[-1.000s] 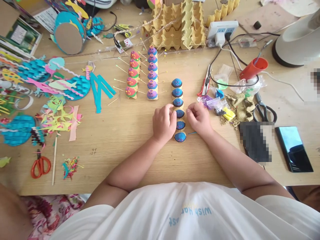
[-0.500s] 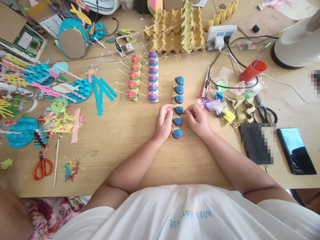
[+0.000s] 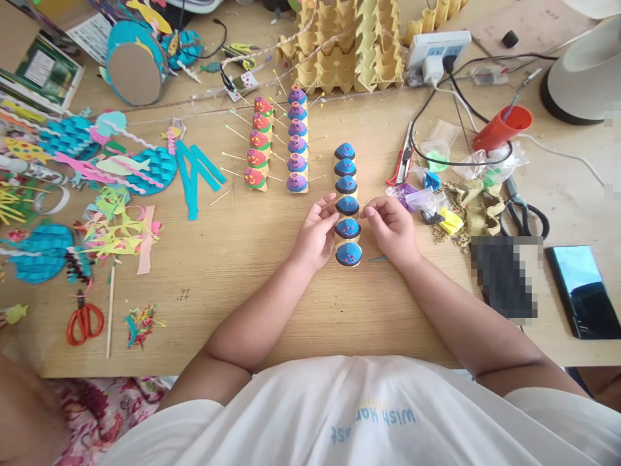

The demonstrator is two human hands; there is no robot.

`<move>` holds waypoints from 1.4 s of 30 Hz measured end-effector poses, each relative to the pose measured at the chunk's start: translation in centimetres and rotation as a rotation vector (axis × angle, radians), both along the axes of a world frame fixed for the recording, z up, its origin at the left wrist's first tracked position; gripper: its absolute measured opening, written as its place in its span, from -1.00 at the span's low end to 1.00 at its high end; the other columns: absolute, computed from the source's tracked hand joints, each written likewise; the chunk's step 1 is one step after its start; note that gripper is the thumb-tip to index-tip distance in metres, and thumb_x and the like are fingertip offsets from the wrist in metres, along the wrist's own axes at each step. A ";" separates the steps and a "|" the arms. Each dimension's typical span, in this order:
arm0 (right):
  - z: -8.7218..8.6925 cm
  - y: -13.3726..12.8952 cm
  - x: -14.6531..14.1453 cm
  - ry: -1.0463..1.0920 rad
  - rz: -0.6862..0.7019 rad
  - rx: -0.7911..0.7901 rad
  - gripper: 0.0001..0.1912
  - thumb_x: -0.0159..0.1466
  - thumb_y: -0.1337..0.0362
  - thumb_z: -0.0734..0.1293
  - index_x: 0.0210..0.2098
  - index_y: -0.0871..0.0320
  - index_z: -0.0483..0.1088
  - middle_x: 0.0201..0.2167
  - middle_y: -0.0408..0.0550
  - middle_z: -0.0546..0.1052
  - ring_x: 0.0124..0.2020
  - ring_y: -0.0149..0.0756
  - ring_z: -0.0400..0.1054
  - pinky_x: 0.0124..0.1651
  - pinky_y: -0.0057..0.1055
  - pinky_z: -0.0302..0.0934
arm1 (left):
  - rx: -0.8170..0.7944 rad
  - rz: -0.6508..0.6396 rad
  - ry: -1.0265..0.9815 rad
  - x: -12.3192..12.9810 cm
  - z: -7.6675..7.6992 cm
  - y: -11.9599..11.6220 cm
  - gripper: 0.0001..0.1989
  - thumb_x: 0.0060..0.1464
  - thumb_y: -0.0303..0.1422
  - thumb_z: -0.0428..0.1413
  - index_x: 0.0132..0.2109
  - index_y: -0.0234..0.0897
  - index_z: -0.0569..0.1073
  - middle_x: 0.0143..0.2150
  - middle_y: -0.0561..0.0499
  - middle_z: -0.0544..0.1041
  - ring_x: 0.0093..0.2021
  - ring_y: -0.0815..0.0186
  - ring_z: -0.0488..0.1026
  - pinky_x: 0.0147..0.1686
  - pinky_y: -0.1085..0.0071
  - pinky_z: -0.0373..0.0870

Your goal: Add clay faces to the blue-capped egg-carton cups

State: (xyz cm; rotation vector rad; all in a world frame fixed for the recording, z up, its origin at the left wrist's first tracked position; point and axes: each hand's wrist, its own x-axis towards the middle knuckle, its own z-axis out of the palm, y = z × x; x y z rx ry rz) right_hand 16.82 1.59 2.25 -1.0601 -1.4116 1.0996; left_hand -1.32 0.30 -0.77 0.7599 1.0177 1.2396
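Observation:
A strip of egg-carton cups (image 3: 348, 228) is painted blue, with dark rims and small pink dots forming faces. It stands lengthwise between my hands, its near cups looking larger and tipped up toward me. My left hand (image 3: 316, 234) is closed at its left side, thumb and fingertips by the middle cups. On the right, my right hand (image 3: 392, 232) is curled with thumb and forefinger pinched at the strip's edge. A thin blue sliver (image 3: 377, 259) lies under the right hand. Two finished-looking strips, one red-green (image 3: 259, 139) and one purple (image 3: 297, 145), stand further left with thin sticks poking out.
Paper cut-outs (image 3: 121, 223), orange-handled scissors (image 3: 85, 323) and a wooden stick (image 3: 110, 314) lie left. Rightward are a box cutter (image 3: 403, 155), clay packets (image 3: 422, 197), a red cup (image 3: 504, 128), dark scissors (image 3: 524, 213) and a phone (image 3: 585, 291). Egg cartons (image 3: 339, 48) stand behind.
The blue strip has tipped up, so its faces show more and its near cups look larger. Both hands have stayed beside its middle. The whole view has shifted slightly.

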 end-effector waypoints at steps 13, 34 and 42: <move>0.6 -0.9 -0.3 0.118 0.124 -0.137 -0.52 0.29 -0.25 0.48 -0.33 0.05 0.52 -0.56 -0.19 0.35 -0.52 -0.38 0.13 -0.42 -0.35 0.10 | -0.054 -0.033 -0.096 -0.6 -1.1 0.3 -0.61 0.25 -0.17 0.32 0.19 0.02 0.53 0.16 0.00 0.69 0.11 0.12 0.69 -0.04 0.21 0.64; -0.3 -0.2 -0.2 0.250 0.097 -0.205 -0.55 0.15 -0.13 0.63 -0.37 0.06 0.47 -0.54 -0.23 0.39 -0.55 -0.46 0.11 -0.45 -0.40 0.04 | -0.148 0.004 -0.233 -0.2 0.1 0.3 -0.67 0.26 -0.37 0.30 0.13 0.00 0.57 0.05 0.06 0.73 -0.01 0.22 0.72 -0.10 0.32 0.63; -0.5 -0.2 -0.1 0.263 0.132 -0.155 -0.54 0.19 -0.10 0.62 -0.41 0.10 0.43 -0.60 -0.27 0.35 -0.58 -0.51 0.11 -0.50 -0.48 -0.02 | -0.308 0.102 -0.498 0.9 3.8 -0.3 -0.52 0.32 -0.64 0.07 0.23 -0.07 0.53 -0.23 0.15 0.72 -0.35 0.46 0.65 -0.28 0.56 0.53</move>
